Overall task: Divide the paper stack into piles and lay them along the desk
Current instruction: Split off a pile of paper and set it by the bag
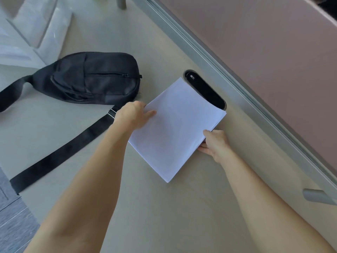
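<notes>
I observe a thick stack of white paper sheets (177, 128) lying at the centre of the frame on the pale beige tabletop (164, 216), its far corner overlapping a black oval cable port (209, 90). My left hand (134, 115) grips the stack's left edge, thumb flat on the top sheet. My right hand (216, 143) holds the right edge, thumb on top and fingers tucked beneath some of the sheets. A black fabric sling bag (91, 78) sits to the upper left, its wide black strap (60, 152) running toward the lower left. White plastic-wrapped packages (36, 30) lie in the upper left corner
</notes>
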